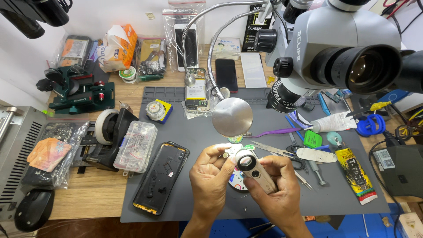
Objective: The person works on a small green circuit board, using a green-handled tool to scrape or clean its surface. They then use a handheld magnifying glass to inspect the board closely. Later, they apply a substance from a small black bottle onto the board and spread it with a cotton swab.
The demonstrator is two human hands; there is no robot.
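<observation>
Your right hand [275,187] is clamped round a small white pocket loupe [253,169], raised above the grey mat [198,141] near the front of the worktop [97,194]. Your left hand [211,176] pinches a tiny pale part [229,152] just beside the loupe's lens. That pinch looks slight: loosen it and the part could drop among the tweezers [304,178] and scissors [282,150] close to your right hand, or onto the open phone housing [161,176] to your left. Tilt the loupe and it may knock the part away
</observation>
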